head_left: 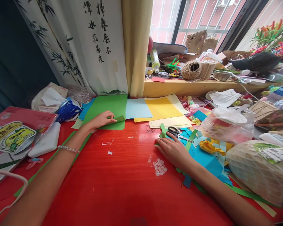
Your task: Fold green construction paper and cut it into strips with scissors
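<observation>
My left hand (103, 120) reaches to the stack of green paper (106, 105) at the back of the table. Its thumb and fingers are pinched at the front right part of the green paper, where a small flap (120, 118) stands up. A beaded bracelet (68, 149) circles that wrist. Toward the right, my right hand (171, 150) lies low over blue and green paper scraps (202, 160), fingers reaching out and somewhat apart. Green bits show at its fingertips, partly hidden beneath them. Just beyond it are black-handled scissors (179, 134), their blades pointing right.
Light blue paper (138, 108) and yellow paper (163, 108) lie beside the green stack. Clear flakes (159, 167) sit on the red table (103, 191). A netted bundle (257, 169) and a plastic-bagged tape roll (228, 121) crowd the right. A red paper pack (37, 114) stands left.
</observation>
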Demonstrator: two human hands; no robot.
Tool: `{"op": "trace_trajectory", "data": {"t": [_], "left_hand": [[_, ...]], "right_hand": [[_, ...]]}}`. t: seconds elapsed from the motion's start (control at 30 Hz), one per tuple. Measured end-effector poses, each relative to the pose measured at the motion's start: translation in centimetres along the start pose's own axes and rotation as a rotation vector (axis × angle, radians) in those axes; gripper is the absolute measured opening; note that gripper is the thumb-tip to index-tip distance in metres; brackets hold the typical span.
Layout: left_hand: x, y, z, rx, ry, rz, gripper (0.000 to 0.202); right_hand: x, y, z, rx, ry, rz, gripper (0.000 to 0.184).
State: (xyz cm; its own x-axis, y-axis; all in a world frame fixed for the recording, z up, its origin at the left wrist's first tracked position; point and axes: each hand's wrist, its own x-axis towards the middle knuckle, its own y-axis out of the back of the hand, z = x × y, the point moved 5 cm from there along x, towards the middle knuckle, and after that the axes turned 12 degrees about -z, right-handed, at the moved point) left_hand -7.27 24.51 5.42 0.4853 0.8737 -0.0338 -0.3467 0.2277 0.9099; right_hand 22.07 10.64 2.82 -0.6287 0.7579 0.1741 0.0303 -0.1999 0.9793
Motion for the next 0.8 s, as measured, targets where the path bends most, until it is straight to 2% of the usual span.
{"op": "trace_trajectory", "data": {"t": [0.17, 0.3, 0.4, 0.47, 0.53, 0.6, 0.7, 0.8], "left_hand": [[0.3, 3.1, 0.3, 0.044, 0.104, 0.291, 0.029], [-0.2, 5.9, 2.0, 0.113, 0.148, 0.499, 0.028], [-2.0, 7.8, 5.0, 0.289, 0.122, 0.727, 0.031], [-3.8, 7.9, 8.4, 0.494, 0.01, 0.819, 0.031], [-5.7, 6.4, 12.3, 0.676, -0.143, 0.748, 0.029], [-7.9, 3.7, 16.3, 0.857, -0.26, 0.641, 0.03], [-11.0, -2.1, 21.2, 1.068, -0.363, 0.487, 0.029], [-13.9, -8.0, 23.9, 1.015, -0.47, 0.371, 0.029]], "right_hand": [[0.0, -0.2, 1.1, -0.004, -0.045, 0.053, 0.027], [0.0, -0.4, 1.4, 0.016, -0.056, 0.099, 0.027], [0.0, -0.7, 1.3, 0.04, -0.065, 0.104, 0.028], [0.1, -0.9, 1.4, 0.063, -0.081, 0.096, 0.03], [0.1, -1.2, 1.4, 0.078, -0.095, 0.091, 0.034], [0.1, -1.4, 1.5, 0.087, -0.099, 0.097, 0.036], [0.0, -1.5, 1.7, 0.11, -0.094, 0.113, 0.037], [-0.1, -1.5, 1.7, 0.128, -0.091, 0.114, 0.037]]}}
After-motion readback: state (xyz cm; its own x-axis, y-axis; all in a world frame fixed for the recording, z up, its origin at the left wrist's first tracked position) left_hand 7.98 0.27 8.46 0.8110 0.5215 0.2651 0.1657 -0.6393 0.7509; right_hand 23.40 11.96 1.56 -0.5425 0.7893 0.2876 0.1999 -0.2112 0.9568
